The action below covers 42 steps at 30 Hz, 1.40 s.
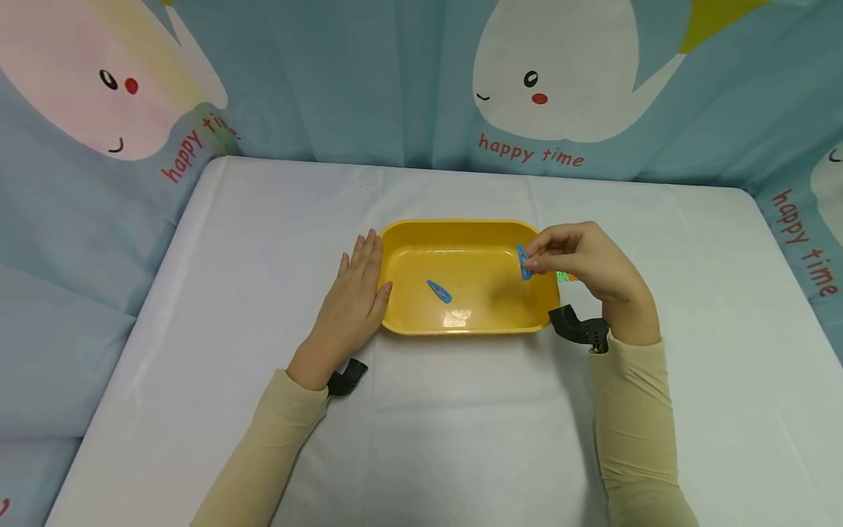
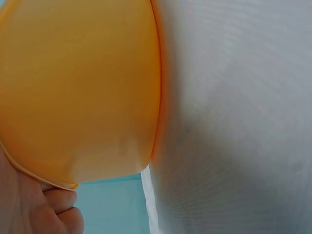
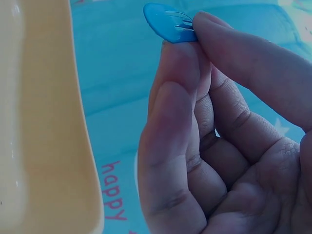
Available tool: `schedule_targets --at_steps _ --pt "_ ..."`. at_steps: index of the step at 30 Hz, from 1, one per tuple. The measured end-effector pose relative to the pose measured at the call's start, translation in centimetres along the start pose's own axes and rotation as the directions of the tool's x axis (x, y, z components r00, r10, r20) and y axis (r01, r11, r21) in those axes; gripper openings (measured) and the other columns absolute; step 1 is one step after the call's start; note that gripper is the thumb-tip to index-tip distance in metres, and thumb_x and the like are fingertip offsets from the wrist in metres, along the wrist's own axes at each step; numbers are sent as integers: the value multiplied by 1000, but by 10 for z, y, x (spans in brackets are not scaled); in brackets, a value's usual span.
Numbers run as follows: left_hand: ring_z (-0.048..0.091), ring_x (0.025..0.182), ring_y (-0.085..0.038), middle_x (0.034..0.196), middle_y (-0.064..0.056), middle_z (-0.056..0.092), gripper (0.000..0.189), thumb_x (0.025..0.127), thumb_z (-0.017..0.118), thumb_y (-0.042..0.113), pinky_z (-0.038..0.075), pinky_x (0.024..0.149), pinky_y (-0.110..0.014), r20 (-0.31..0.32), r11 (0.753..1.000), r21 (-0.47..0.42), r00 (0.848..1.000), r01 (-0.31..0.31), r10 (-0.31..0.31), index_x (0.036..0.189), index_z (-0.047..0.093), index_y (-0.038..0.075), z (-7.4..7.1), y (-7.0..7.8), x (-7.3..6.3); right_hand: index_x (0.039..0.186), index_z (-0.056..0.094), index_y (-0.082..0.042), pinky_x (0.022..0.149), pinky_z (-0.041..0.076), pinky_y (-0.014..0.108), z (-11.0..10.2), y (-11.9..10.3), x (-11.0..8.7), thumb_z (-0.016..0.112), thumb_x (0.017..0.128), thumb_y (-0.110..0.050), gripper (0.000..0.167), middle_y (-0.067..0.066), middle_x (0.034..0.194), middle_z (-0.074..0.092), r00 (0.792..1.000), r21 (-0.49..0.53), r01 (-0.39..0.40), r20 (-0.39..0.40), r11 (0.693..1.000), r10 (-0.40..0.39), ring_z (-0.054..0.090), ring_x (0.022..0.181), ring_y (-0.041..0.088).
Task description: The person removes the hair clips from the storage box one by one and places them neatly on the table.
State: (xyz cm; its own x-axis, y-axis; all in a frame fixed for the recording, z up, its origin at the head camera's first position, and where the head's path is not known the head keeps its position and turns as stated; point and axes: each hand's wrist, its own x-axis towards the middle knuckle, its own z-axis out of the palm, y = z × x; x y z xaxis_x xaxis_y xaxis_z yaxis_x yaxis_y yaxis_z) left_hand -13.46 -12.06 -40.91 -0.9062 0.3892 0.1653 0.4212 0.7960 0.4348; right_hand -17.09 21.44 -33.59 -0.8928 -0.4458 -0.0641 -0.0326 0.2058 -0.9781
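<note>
A yellow rectangular tray (image 1: 408,322) sits on the white-covered table. One blue snap hair clip (image 1: 439,291) lies on its bottom, left of the middle. My right hand (image 1: 586,260) pinches another blue hair clip (image 1: 524,262) between thumb and fingertips above the tray's right end; the right wrist view shows this held clip (image 3: 168,22) close up. My left hand (image 1: 356,293) lies with straight fingers along the tray's left rim, touching it. In the left wrist view, the fingers (image 2: 58,212) show beside the tray's outer wall (image 2: 87,92).
Just past the tray's right rim, a small green and orange item (image 1: 565,277) lies partly hidden behind my right hand. A white cloth covers the table (image 1: 461,439). Blue curtains (image 1: 356,80) with whale prints hang behind it and at both sides.
</note>
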Motion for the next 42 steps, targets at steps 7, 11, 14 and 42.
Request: schedule_targets --at_steps 7,11,14,42 --pt "5 143 -31 156 -17 4 62 101 37 22 6 114 -48 -3 1000 4 1000 -10 10 148 9 -5 2 0 0 86 68 2 65 52 26 -11 5 -4 65 84 5 5 6 74 68 999 -3 -2 -41 1000 2 62 70 23" --pt "5 143 -31 156 -17 4 62 101 36 23 5 114 -48 -6 1000 3 1000 -12 12 148 9 -5 3 -1 1 86 68 2 66 53 27 -15 7 -3 66 84 4 4 6 75 68 998 -14 -17 -52 1000 16 63 70 22" --pt "4 143 -32 156 -17 4 62 101 36 23 5 113 -49 -9 1000 -3 1000 -20 20 148 9 -6 3 -1 1 85 69 0 59 50 23 -18 7 -4 66 83 4 5 5 73 69 997 -6 -25 -78 1000 25 63 67 20" --pt "5 143 -32 156 -17 4 61 101 36 22 4 114 -48 -5 1000 -6 1000 -21 21 148 8 -6 2 -1 2 87 72 -10 72 53 21 -66 36 -25 68 86 -6 6 -5 78 69 923 -81 -246 -324 966 207 67 77 15"
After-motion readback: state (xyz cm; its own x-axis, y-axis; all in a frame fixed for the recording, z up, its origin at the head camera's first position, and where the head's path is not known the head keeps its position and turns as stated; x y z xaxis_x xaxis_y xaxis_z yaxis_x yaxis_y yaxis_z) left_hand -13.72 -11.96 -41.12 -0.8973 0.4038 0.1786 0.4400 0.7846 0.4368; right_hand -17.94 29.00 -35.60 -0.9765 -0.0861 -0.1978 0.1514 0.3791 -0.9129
